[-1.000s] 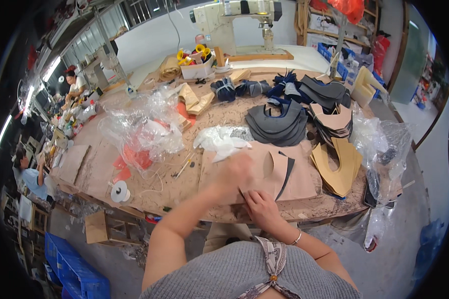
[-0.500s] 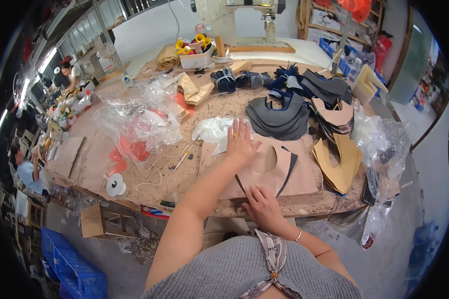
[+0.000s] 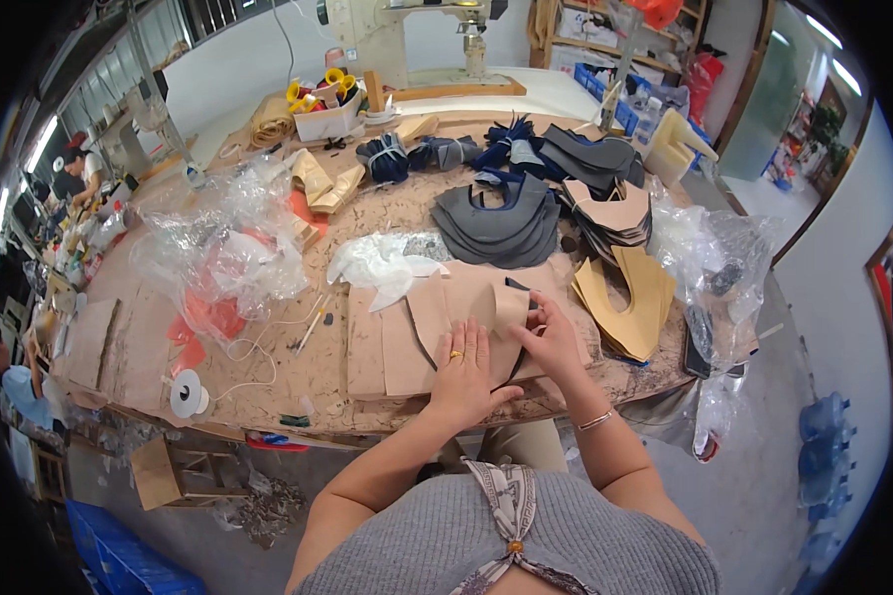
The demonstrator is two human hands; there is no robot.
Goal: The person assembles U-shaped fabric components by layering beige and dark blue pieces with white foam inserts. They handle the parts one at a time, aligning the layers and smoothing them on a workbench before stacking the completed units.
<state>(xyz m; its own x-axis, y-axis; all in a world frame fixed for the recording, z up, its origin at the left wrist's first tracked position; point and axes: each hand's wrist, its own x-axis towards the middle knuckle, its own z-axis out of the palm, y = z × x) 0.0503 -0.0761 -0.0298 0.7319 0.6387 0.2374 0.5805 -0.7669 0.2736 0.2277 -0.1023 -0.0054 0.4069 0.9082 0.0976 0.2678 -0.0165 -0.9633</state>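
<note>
At the near edge of the workbench (image 3: 268, 397), the left hand (image 3: 463, 369) lies flat and open, palm down, on a tan leather piece (image 3: 466, 307), while the right hand (image 3: 549, 337) pinches that piece's right edge between thumb and fingers. Half a second earlier the left hand was stretched farther up the bench toward the white sheet (image 3: 382, 266); it has since drawn back to the near stack and now pins the top piece, so the work appears to have passed from reaching to aligning or lifting one piece. Counted: two hands; roughly four overlapping tan pieces under them, the exact number uncertain; one grey stack (image 3: 496, 223) beyond; one yellow stack (image 3: 630, 297) to the right; one white spool (image 3: 187, 393) at the left; one sewing machine (image 3: 437, 30) at the far end; one other person (image 3: 79, 174) at the far left.
</note>
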